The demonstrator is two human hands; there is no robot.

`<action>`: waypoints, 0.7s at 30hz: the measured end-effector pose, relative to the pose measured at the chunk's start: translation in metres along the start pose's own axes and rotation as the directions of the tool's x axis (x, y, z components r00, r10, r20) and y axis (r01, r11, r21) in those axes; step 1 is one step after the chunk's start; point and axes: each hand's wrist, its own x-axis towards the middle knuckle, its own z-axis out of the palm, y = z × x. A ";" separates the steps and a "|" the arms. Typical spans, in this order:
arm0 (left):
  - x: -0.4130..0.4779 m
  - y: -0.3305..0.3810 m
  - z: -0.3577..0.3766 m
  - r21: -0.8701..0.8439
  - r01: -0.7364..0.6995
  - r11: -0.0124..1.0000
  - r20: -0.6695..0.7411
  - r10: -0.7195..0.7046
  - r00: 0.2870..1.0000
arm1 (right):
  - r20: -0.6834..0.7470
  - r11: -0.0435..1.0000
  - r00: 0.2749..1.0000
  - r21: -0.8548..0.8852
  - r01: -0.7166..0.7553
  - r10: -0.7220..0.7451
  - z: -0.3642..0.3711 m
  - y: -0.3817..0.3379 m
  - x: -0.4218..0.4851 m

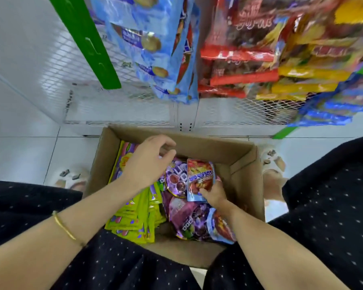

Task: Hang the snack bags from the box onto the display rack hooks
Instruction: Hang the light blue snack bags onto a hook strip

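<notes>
Snack bags (186, 218) lie in an open cardboard box (245, 168) on the white tiled floor (19, 155), between your sandalled feet. Yellow-green bags (134, 218) stand packed on edge along the box's left side, and purple bags (176, 181) are heaped in the middle. Your right hand (215, 194) reaches into the box and pinches the lower edge of a blue and red bag (200, 178), which stands upright over the purple ones. Your left hand (149, 162) hovers above the box's left half, fingers loosely curled and thumb apart, holding nothing; a thin gold bracelet (64, 226) circles that wrist. Just beyond the box rises the white mesh display rack (122, 97), where blue bags (155, 49), red bags (235, 55) and yellow bags (306, 72) hang in rows, blurred. A green strip (86, 40) slants across the rack's left part.
</notes>
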 end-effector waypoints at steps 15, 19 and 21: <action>0.001 -0.007 0.002 -0.070 0.158 0.985 0.091 -0.151 0.984 | 0.223 0.856 0.972 0.485 -0.182 0.081 -0.012 -0.031 -0.016; -0.004 -0.009 0.001 -0.118 0.342 0.932 0.210 -0.313 0.926 | 0.371 0.860 0.905 0.511 -0.011 -0.209 -0.045 -0.048 -0.045; -0.007 -0.006 0.000 -0.246 0.412 0.878 0.248 -0.354 0.902 | 0.386 0.857 0.862 0.504 0.103 -0.330 -0.062 -0.061 -0.062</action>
